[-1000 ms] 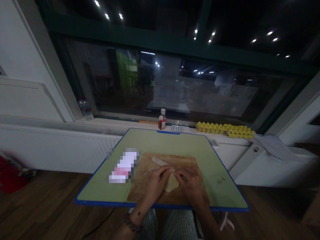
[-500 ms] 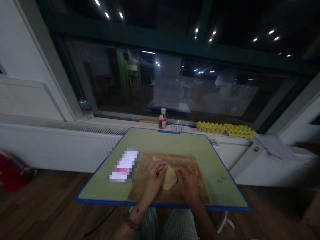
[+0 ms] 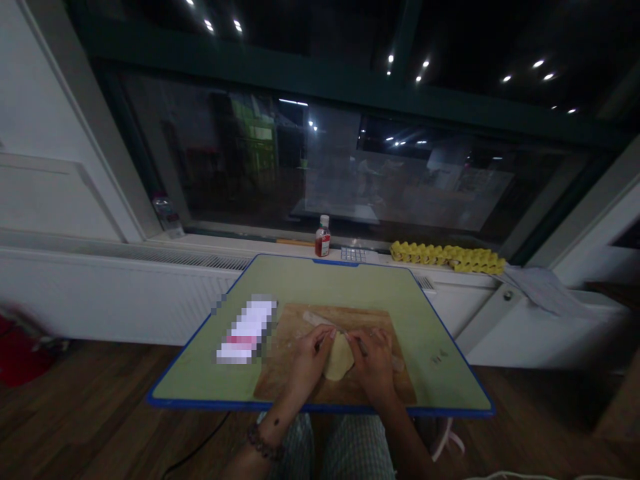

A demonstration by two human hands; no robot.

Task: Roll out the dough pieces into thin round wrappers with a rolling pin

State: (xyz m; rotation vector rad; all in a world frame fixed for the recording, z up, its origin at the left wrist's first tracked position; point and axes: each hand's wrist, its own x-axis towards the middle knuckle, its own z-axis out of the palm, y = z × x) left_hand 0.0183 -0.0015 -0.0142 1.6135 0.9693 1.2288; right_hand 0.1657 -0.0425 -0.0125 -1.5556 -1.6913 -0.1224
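Note:
A flat, pale piece of dough (image 3: 339, 360) hangs or lies over the wooden cutting board (image 3: 280, 363), between my two hands. My left hand (image 3: 310, 353) pinches its upper left edge between thumb and fingers. On the opposite side my right hand (image 3: 374, 360) grips the upper right edge with curled fingers. Behind the hands a light rolling pin (image 3: 315, 319) lies slantwise on the board; my right hand hides part of it. Whether the dough touches the board I cannot tell.
The board rests on a green table (image 3: 340, 280) with a blue rim. A blurred phone (image 3: 247, 330) lies left of the board. On the windowsill stand a bottle of red liquid (image 3: 323, 241), a yellow egg tray (image 3: 445, 257) and a clear bottle (image 3: 167, 217).
Both hands keep their pinch on the dough with hardly any movement. The whole view has shifted slightly, and a little more of the rolling pin shows.

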